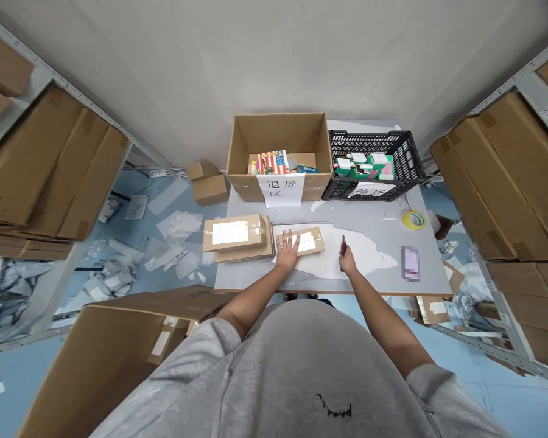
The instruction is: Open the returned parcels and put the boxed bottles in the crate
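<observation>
My left hand [287,250] lies flat on a small cardboard parcel [307,241] with a white label, its fingers spread. The parcel sits on a white sheet of paper [358,258] on the grey table [374,213]. My right hand [347,260] grips a red utility knife [343,245] upright, just right of the parcel and not touching it. Two larger taped parcels [235,237] are stacked to the left of my left hand. Part of the knife is hidden in my fingers.
An open carton [278,131] with a sign reading 退货区 [281,190] and a black plastic crate [372,165] hold goods at the table's back. A tape roll [413,219] and a blurred phone [410,263] lie right. Cardboard-laden shelves [50,164] flank me; paper scraps litter the floor.
</observation>
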{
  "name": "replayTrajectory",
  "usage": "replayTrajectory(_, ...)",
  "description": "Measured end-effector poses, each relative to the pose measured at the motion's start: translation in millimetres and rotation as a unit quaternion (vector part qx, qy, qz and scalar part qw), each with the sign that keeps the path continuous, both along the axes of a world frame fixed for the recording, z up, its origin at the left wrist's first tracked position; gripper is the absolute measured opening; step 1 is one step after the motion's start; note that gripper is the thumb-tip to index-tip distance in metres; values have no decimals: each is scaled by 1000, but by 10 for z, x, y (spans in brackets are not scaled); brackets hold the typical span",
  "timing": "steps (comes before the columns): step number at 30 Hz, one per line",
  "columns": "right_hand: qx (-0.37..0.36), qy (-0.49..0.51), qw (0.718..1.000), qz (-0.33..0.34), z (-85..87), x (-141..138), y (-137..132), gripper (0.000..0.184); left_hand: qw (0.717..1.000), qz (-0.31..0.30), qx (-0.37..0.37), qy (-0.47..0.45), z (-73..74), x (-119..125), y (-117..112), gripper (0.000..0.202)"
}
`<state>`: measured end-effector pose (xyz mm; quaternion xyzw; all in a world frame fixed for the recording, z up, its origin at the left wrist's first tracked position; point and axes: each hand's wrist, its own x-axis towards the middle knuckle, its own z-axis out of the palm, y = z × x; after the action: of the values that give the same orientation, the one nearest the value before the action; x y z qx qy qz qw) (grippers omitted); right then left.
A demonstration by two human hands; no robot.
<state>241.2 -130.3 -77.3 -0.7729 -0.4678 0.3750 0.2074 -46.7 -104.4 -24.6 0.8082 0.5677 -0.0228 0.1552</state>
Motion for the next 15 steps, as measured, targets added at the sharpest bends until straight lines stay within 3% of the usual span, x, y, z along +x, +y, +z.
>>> replayTrajectory(3,-49,-37,998,-14,-125,-8,119,91,1000,-4,0,12,-46,-97,-21,103)
replayTrajectory(8,-84,-81,993,18,-283,-19,227,99,1000,-15,-3,19,-84,-106,140,100)
replayTrajectory(12,-14,-78,994,78,-278,-74,279,95,1000,-30,3,7,-86,-147,183,96)
replayTrajectory(15,26,33,989,143,-206,-189,296,92,999,-42,-2,-8,-56,-153,208,91)
